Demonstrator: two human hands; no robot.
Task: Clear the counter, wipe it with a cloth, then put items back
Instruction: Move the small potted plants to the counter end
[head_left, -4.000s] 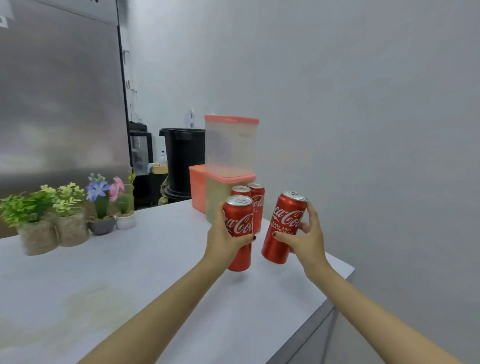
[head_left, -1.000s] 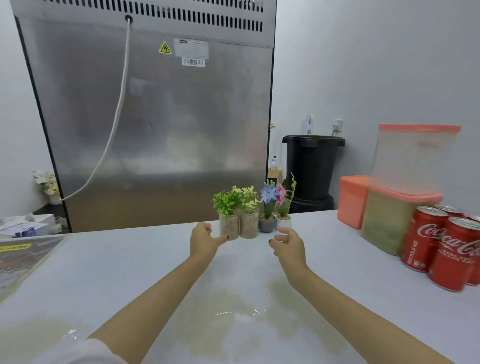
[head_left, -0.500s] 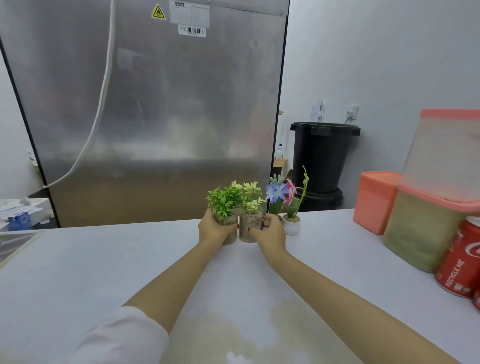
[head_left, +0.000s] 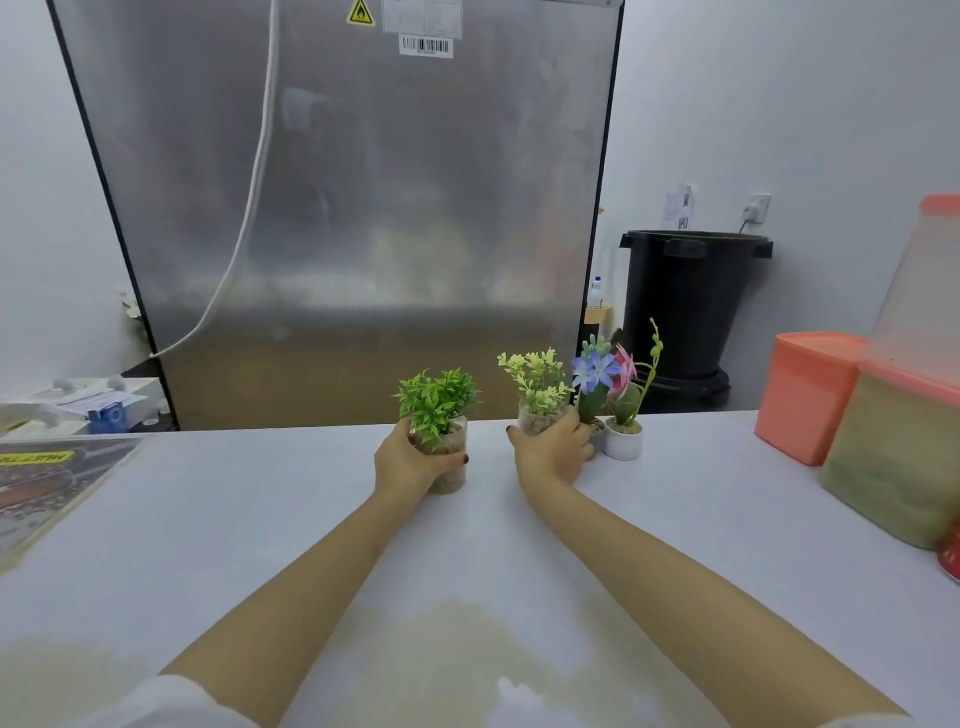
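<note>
The green plant (head_left: 439, 405) and the pale plant (head_left: 537, 384) stand upright in clear pots toward the far edge of the bench (head_left: 234, 530), each held in one hand. Nearest the camera, a wet patch (head_left: 457, 649) spreads over the bench between the person's forearms. Farther out, the left hand (head_left: 410, 462) curls fingers and thumb round the green plant's pot. The pot's base sits at the surface, though whether it touches cannot be told. The right hand (head_left: 553, 452) wraps round the pale plant's pot and hides its base. A strip of bare bench separates the two pots.

Each pot lies straight ahead of its own hand, so neither arm needs to cross. The tight spot is on the right. There the blue flower (head_left: 595, 371) and the pink flower (head_left: 623, 415) in its white pot crowd just beside the right hand's knuckles, so any move toward them risks a knock. The left hand has open bench around it. The damp surface suggests wiping is over and the pots are going back, though that is a reading, not a certainty.

An orange box (head_left: 805, 395) stands at far right. Beyond the bench rise a steel cabinet (head_left: 363, 208) and a black bin (head_left: 685, 301).
</note>
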